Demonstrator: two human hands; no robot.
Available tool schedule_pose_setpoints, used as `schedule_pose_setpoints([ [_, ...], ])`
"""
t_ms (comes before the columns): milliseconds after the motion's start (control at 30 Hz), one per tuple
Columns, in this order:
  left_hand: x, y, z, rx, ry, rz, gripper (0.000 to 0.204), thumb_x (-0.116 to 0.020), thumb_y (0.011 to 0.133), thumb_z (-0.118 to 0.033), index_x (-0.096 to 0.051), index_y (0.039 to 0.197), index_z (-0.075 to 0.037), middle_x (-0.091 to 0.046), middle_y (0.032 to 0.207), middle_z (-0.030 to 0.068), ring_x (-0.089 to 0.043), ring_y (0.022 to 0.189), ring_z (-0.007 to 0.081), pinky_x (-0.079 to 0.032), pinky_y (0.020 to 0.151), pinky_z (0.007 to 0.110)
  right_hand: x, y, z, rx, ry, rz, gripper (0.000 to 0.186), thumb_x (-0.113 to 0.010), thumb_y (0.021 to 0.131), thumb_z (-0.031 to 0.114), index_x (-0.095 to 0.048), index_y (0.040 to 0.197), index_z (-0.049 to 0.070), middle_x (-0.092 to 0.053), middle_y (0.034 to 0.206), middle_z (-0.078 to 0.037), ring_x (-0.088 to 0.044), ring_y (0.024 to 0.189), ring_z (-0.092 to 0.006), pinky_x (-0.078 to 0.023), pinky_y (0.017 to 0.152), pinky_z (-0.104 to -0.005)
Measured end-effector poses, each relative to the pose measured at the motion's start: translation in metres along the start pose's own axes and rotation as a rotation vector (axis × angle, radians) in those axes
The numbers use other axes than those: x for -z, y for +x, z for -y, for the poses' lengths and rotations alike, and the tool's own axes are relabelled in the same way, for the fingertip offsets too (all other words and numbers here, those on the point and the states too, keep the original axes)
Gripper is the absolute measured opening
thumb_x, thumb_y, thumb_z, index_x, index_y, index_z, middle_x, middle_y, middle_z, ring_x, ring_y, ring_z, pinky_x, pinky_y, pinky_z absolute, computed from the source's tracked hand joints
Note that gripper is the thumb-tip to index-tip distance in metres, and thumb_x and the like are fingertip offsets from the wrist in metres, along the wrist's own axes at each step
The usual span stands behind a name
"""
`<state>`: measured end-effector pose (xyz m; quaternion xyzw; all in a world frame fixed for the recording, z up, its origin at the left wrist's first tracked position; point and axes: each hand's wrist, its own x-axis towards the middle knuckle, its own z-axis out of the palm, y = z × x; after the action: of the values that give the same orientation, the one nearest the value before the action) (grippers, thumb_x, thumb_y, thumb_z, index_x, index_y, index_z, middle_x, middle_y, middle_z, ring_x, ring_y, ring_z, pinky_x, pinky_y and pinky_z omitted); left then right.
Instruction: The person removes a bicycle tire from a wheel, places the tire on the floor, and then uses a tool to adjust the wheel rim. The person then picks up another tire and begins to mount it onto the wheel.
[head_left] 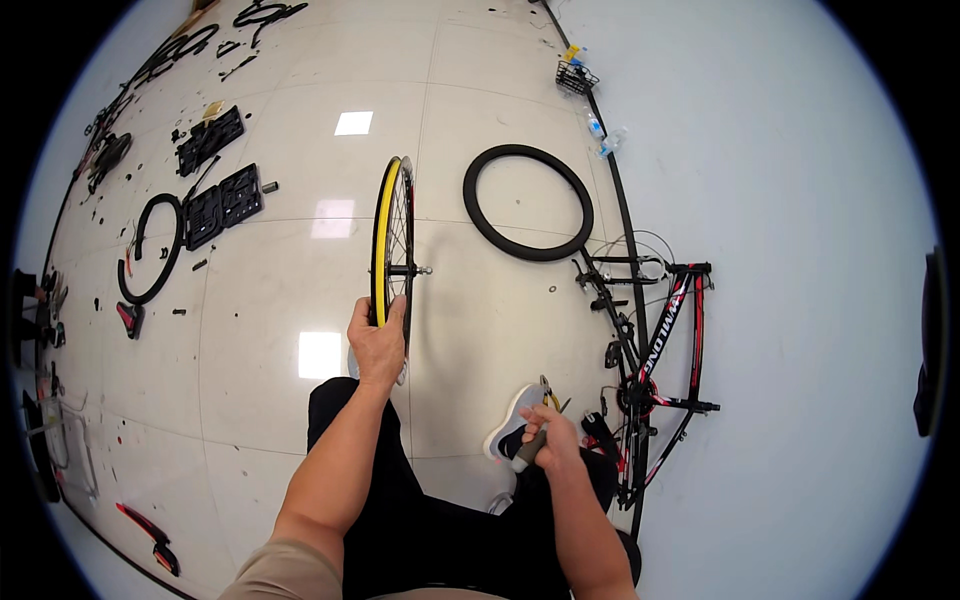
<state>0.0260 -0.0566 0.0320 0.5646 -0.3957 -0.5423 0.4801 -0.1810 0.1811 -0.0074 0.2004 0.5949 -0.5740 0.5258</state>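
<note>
My left hand (379,345) is closed round the near part of a bicycle wheel (393,220) held upright, edge toward me. A yellow band runs along the inside of its black rim, and no tyre is on it. Spokes meet at a black hub with a silver axle end. Down by my right shoe, my right hand (552,442) is wrapped round a tool with a grey-green handle (530,451); its working end is hard to make out. Something yellow and curved (550,399) shows just beyond those fingers. A loose black tyre (477,205) lies flat on the floor, right of the wheel.
A black and red bicycle frame (652,350) rests along the wall at right. Left on the tiles lie an open black tool case (222,205), a cut-looking tyre (178,255), a saddle (130,319) and scattered parts. A basket (576,78) and plastic bottles stand by the wall.
</note>
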Motion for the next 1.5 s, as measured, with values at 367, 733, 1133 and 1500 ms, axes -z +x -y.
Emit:
schedule_pose_setpoints([
  [367,-0.016,-0.027,0.021,-0.027,0.123,0.177,0.025,-0.077,0.087,-0.017,-0.059,0.09,0.001,-0.058,0.073,0.0008,-0.051,0.064,0.0095,-0.045,0.058,0.028,-0.018,-0.028,-0.065,0.389,-0.4,-0.042,0.041,-0.076,0.084,0.008,-0.063,0.121,-0.002,-0.069,0.093,-0.01,-0.057,0.058,-0.0127,-0.047,0.051,-0.0284],
  [733,-0.034,-0.07,0.04,0.24,-0.114,0.785,0.059,-0.078,0.084,-0.01,-0.046,0.131,0.002,-0.058,0.102,0.0047,-0.057,0.091,0.0116,-0.051,0.081,0.028,-0.069,-0.036,-0.102,0.868,-1.088,-0.09,0.047,-0.084,0.078,0.026,-0.067,0.112,-0.001,-0.072,0.094,-0.014,-0.066,0.079,-0.0211,-0.051,0.072,-0.0357],
  [1133,-0.039,-0.049,0.065,0.46,0.043,0.609,0.064,-0.075,0.086,-0.014,-0.045,0.141,-0.001,-0.059,0.113,0.0141,-0.059,0.091,0.0157,-0.05,0.068,0.029,-0.037,-0.045,-0.044,0.647,-0.669,-0.157,0.021,-0.071,0.089,0.015,-0.067,0.1,-0.002,-0.071,0.078,-0.009,-0.067,0.067,-0.0153,-0.053,0.062,-0.0295],
  [1500,-0.009,-0.038,0.104,0.437,0.416,0.561,0.052,-0.072,0.086,-0.02,-0.055,0.131,-0.002,-0.063,0.096,0.0091,-0.057,0.076,0.014,-0.045,0.058,0.028,-0.024,-0.095,0.03,0.618,-0.369,-0.044,0.016,-0.071,0.089,0.014,-0.066,0.097,0.0,-0.067,0.075,-0.006,-0.06,0.062,-0.0116,-0.047,0.056,-0.0256],
])
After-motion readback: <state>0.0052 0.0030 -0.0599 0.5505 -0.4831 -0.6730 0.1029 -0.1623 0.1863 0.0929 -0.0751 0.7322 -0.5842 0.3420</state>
